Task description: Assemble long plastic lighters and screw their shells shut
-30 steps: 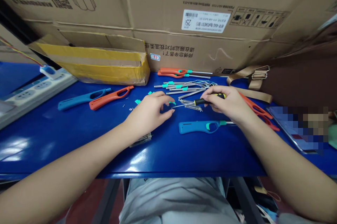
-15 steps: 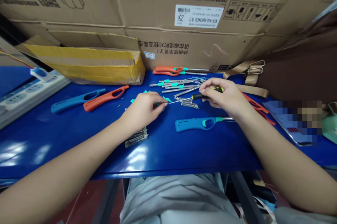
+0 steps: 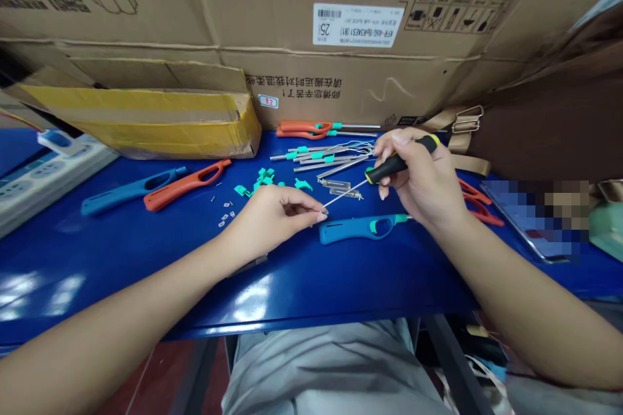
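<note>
My right hand point(image 3: 423, 175) is wrapped around the black and yellow handle of a screwdriver point(image 3: 389, 169), whose thin shaft slants down to the left. At its tip, the thumb and forefinger of my left hand point(image 3: 275, 217) are pinched together; whether a tiny part is between them is hidden. Below the shaft lies a blue lighter point(image 3: 355, 230) with a metal tube, partly behind my right hand. Small clear lighter parts point(image 3: 335, 184) lie just beyond the shaft. A green piece point(image 3: 372, 175) shows beside my right fingers; I cannot tell if it is held.
Green plastic pieces point(image 3: 263, 179) and metal tubes with wires point(image 3: 321, 156) lie farther back. Blue point(image 3: 131, 193) and orange point(image 3: 187, 186) lighter shells are on the left, near a power strip point(image 3: 58, 171). A yellow-taped box point(image 3: 195, 126) stands behind; a phone point(image 3: 530, 220) lies right.
Both hands have shifted toward me, with the screwdriver tip lower and its handle tilted up more steeply. The green pieces behind my left hand are now more exposed.
</note>
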A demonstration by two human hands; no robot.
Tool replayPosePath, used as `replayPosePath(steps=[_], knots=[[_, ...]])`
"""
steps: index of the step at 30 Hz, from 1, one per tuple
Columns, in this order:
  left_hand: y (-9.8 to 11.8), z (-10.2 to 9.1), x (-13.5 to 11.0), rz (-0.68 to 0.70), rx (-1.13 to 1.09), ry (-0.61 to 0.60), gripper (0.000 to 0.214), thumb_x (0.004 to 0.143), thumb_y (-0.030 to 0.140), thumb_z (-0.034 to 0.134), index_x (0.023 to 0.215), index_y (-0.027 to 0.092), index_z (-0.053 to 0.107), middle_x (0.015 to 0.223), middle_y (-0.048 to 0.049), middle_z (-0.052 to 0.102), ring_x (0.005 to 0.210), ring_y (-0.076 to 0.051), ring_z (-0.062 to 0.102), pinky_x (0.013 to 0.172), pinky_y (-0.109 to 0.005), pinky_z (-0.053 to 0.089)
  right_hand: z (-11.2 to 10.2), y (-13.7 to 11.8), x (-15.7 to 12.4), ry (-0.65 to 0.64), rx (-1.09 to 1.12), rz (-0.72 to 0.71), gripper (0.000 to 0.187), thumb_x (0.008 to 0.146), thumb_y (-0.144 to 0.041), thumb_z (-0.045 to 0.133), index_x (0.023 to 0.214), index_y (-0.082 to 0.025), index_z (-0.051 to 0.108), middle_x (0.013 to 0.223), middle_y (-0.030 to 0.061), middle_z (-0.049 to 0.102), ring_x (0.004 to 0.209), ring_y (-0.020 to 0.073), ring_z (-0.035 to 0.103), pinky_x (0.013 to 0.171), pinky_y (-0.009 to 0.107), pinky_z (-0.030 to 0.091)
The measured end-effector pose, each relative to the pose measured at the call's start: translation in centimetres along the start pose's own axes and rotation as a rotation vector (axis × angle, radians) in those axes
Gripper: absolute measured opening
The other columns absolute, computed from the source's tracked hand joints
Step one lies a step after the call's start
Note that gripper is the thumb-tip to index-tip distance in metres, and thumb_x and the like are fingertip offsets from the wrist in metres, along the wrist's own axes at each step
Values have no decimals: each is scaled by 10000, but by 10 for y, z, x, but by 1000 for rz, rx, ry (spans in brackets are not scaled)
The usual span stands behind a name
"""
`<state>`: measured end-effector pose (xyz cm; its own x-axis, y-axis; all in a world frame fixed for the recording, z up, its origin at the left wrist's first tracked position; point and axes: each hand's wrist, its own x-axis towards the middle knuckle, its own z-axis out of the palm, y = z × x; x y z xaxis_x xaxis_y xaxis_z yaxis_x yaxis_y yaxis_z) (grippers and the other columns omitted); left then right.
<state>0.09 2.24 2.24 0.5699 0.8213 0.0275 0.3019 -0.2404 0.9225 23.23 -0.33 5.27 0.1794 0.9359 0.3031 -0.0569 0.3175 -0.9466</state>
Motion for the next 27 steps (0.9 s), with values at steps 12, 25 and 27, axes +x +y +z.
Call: replayPosePath(steps=[12,25,27], knots=[[4,4,0,-110,-107,-56,158,761,313,823,862,192,826,864,-31,816,752,-152,719,701,-235,560,-1,7,-1,-22,78,-42,238,808,-315,765,645,-216,623,632,-42,623,379,99,546,304,237,492],[8,3,-3,-79,-73,-71,148,788,297,802,875,179,823,851,-36,813,723,-142,711,685,-230,559,-5,8,-2,-45,17,-147,235,839,-326,759,674,-211,639,643,-29,629,386,106,563,297,239,489],[7,3,-2,-80,-59,-74,146,795,303,799,874,182,824,844,-34,812,708,-140,707,674,-229,557,-5,9,-2,-47,3,-143,251,848,-338,755,668,-210,636,642,-28,627,389,104,566,300,234,494]])
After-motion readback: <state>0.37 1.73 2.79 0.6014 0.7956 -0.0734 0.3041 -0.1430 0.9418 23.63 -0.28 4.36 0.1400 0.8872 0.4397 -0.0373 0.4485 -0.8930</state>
